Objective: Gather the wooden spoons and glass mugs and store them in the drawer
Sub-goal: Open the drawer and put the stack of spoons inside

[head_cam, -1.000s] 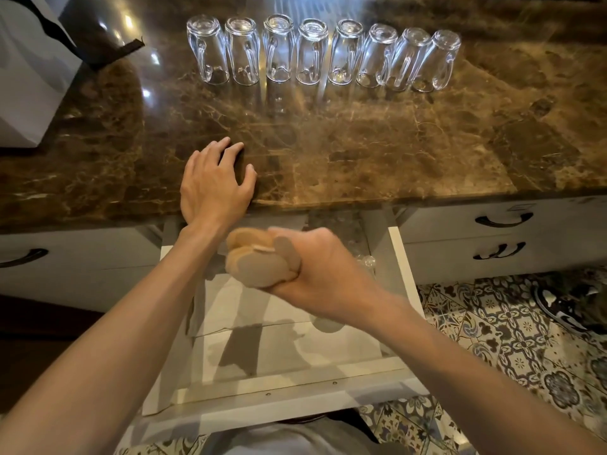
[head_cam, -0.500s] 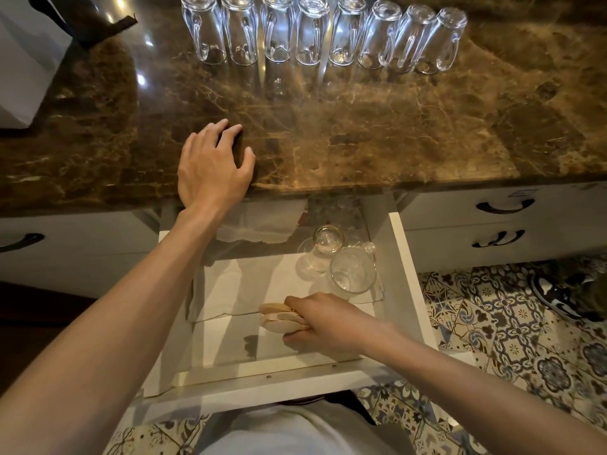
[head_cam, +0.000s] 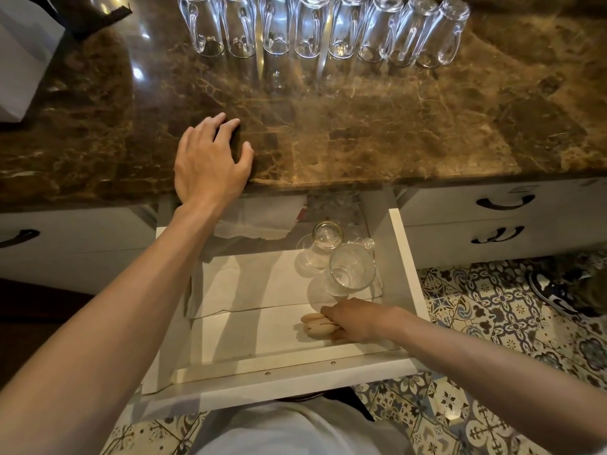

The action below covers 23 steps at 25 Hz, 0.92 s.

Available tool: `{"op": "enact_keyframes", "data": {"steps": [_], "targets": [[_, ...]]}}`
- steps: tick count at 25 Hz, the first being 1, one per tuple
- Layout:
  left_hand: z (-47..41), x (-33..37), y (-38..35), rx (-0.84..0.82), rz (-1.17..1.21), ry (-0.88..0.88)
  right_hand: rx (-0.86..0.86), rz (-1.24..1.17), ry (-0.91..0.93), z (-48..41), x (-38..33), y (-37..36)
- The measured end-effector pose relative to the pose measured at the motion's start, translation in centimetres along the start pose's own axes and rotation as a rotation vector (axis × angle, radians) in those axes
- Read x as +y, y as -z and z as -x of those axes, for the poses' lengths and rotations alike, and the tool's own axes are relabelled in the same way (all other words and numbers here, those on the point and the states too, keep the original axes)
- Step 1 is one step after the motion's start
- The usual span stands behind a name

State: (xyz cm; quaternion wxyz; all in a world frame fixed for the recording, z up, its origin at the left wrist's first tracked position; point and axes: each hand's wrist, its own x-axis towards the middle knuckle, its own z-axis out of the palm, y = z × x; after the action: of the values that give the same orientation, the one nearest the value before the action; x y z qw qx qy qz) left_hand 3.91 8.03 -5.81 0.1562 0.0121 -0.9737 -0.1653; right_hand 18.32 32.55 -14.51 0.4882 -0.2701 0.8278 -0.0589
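A white drawer (head_cam: 404,257) stands pulled out under the brown marble counter (head_cam: 361,136). My right hand (head_cam: 356,320) is low inside its front right corner, closed on a bundle of wooden spoons (head_cam: 317,325); only their bowls show, resting on the paper liner. Two glass mugs (head_cam: 348,269) sit in the drawer just behind that hand. A row of several glass mugs (head_cam: 315,27) stands upside down at the back of the counter. My left hand (head_cam: 210,165) lies flat on the counter's front edge, fingers spread, holding nothing.
Closed white drawers with dark handles (head_cam: 505,203) flank the open one on both sides. A white bag (head_cam: 23,57) sits at the counter's far left. Patterned floor tiles and a shoe (head_cam: 555,290) lie to the right.
My right hand has gone down from above the drawer to its front floor, then slid right with the spoons. The two mugs in the drawer are now uncovered. The left hand stayed put.
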Motion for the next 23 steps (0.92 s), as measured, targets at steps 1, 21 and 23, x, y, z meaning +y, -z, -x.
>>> {"op": "enact_keyframes", "data": {"steps": [1, 21, 23], "targets": [[0.0, 0.0, 0.0, 0.001, 0.0, 0.0, -0.029, 0.013, -0.018, 0.0, 0.3, 0.0], [0.0, 0.0, 0.3, -0.011, 0.005, -0.006, 0.042, 0.101, -0.06, 2.1, 0.9, -0.1], [0.1, 0.1, 0.3, -0.017, 0.01, -0.004, 0.033, 0.073, -0.086, 2.6, 0.3, 0.3]]}}
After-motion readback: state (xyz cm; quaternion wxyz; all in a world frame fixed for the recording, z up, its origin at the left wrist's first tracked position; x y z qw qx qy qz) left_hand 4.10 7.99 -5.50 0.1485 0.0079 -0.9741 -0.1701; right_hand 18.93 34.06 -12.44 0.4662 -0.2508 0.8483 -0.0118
